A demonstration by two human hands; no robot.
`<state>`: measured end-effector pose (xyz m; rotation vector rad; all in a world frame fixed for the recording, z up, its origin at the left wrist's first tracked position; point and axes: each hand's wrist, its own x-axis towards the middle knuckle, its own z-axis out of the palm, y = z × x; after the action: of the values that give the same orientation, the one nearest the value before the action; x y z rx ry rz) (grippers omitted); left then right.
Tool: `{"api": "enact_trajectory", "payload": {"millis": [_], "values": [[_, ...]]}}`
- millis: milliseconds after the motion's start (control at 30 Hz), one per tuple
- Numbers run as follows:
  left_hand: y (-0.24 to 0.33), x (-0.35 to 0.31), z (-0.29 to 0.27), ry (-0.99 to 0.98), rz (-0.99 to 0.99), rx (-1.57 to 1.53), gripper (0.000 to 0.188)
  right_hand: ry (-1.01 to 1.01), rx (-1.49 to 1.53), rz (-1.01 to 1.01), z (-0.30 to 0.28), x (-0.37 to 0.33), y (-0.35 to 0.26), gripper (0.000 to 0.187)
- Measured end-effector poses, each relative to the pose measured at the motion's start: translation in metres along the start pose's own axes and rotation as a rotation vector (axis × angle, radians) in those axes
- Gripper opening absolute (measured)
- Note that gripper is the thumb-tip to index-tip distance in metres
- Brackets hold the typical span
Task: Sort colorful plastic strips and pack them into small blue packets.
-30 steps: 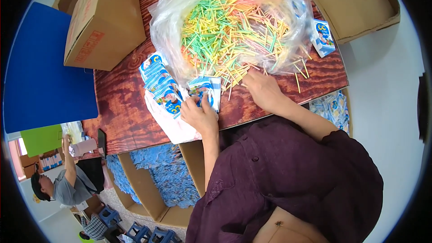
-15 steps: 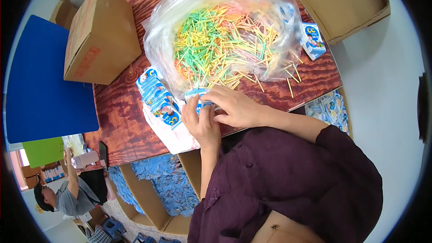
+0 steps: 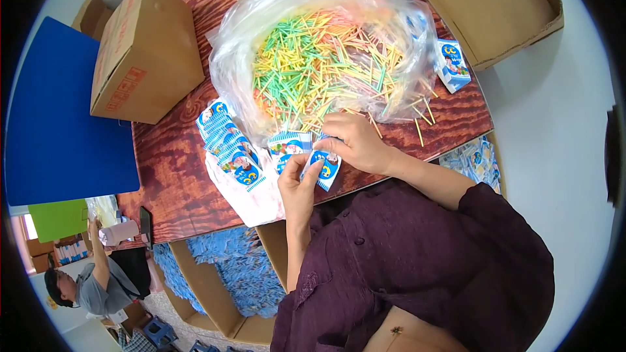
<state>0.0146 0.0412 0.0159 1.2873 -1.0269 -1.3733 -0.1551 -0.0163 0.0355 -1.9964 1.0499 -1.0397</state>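
Pinching a blue-and-white packet in two hands at near edge of table

Bending left hand into a narrow pinch, thumb laid on the packet's left side. Curling right hand over its far end, fingers bunched, thumb pressed on; can't tell what, if anything, sits between the hidden fingertips. Wearing a dark purple top, closest in.

Below near edge: to the left, cartons holding a blue mass, too fine to tell apart; to the right, more blue-and-white packets in a box.

On tabletop, left of hands: pale pinkish-white sheet with an overlapping row of packets running away along it. Just beyond left hand: another packet, lying flat.

Further out, centre: big clear plastic bag, mouth spread, full of thin sticks in green, yellow, orange and pink. Right of it: a few loose sticks on bare wood, then a standing packet.

Far left: closed carton beside a blue panel. Far right: open carton.
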Motion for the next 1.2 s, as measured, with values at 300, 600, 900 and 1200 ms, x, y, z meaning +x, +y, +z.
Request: {"api": "enact_trajectory", "payload": {"millis": [300, 600, 900, 1200], "values": [[0.001, -0.003, -0.002, -0.088, 0.010, 0.021, 0.006, -0.062, 0.140, -0.043, -0.001, -0.007, 0.000, 0.014], [-0.017, -0.004, -0.010, 0.146, 0.199, 0.267, 0.013, 0.210, 0.135, 0.270, -0.025, 0.021, 0.082, 0.017], [-0.015, -0.003, -0.003, 0.163, 0.140, 0.165, 0.011, 0.156, -0.793, -0.047, -0.072, 0.090, 0.159, 0.034], [-0.013, -0.004, -0.001, 0.143, 0.039, 0.088, 0.007, 0.185, -1.066, -0.210, -0.066, 0.108, 0.169, 0.023]]}}
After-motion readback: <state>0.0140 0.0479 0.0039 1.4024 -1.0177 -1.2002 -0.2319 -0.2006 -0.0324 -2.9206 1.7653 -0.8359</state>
